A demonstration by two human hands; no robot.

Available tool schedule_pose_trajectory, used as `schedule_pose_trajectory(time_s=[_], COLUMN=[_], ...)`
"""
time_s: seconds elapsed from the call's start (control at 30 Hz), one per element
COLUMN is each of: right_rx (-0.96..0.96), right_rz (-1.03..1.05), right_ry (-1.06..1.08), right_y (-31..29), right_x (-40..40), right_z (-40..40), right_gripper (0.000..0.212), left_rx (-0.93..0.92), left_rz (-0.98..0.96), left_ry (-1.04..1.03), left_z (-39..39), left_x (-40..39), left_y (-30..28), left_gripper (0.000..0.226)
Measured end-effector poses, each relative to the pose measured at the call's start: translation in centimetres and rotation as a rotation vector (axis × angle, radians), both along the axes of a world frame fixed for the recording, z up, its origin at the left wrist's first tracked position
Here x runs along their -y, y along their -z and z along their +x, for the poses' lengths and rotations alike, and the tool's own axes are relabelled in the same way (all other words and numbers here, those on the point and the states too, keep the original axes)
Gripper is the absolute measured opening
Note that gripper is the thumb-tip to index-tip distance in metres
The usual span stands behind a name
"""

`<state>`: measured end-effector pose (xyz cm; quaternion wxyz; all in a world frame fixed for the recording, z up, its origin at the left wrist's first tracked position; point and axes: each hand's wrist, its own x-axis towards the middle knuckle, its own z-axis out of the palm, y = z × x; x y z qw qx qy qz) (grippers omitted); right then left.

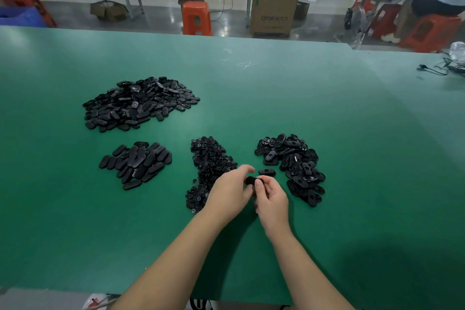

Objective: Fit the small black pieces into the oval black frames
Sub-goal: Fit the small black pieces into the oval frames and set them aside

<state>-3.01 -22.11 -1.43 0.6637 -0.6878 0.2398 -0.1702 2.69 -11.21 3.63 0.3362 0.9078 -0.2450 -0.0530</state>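
Over the green table (327, 133), my left hand (230, 192) and my right hand (271, 200) meet around one oval black frame (250, 180), both pinching it; most of it is hidden by my fingers. A heap of small black pieces (208, 166) lies just left of and behind my left hand. To the right sits a pile of oval black frames with holes (294, 166), and a single frame (266, 172) lies loose beside it, just beyond my fingertips.
A small pile of oval pieces (137, 162) lies at the left, and a large heap of them (139, 103) lies farther back left. Cables (442, 68) rest at the far right edge. Beyond the table stand orange stools (196, 17) and a cardboard box (274, 9).
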Motion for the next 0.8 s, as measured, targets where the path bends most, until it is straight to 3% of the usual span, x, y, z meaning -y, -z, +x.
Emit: schedule_pose_trajectory(time_s=[0.1, 0.23, 0.33, 0.6, 0.8], right_rx=[-0.013, 0.006, 0.001, -0.051, -0.064], right_rz=[-0.006, 0.075, 0.059, -0.077, -0.102], right_ry=[-0.018, -0.054, -0.059, -0.075, -0.075], right_y=[-0.2, -1.0, -1.4, -1.0, -0.7], right_x=[0.2, 0.0, -0.2, -0.4, -0.4], right_z=[-0.1, -0.3, -0.5, -0.4, -0.3], right_gripper=[0.013, 0.016, 0.018, 0.016, 0.018], left_rx=[0.174, 0.341, 0.378, 0.170, 0.061], left_rz=[0.135, 0.067, -0.016, -0.041, -0.024], left_ry=[0.122, 0.141, -0.075, -0.816, -0.978], left_z=[0.3, 0.6, 1.9, 7.7, 9.6], left_x=[-0.8, -2.4, -4.8, -15.4, -19.2], left_y=[0.1, 0.2, 0.3, 1.9, 2.6], left_gripper=[0.026, 0.025, 0.024, 0.028, 0.032])
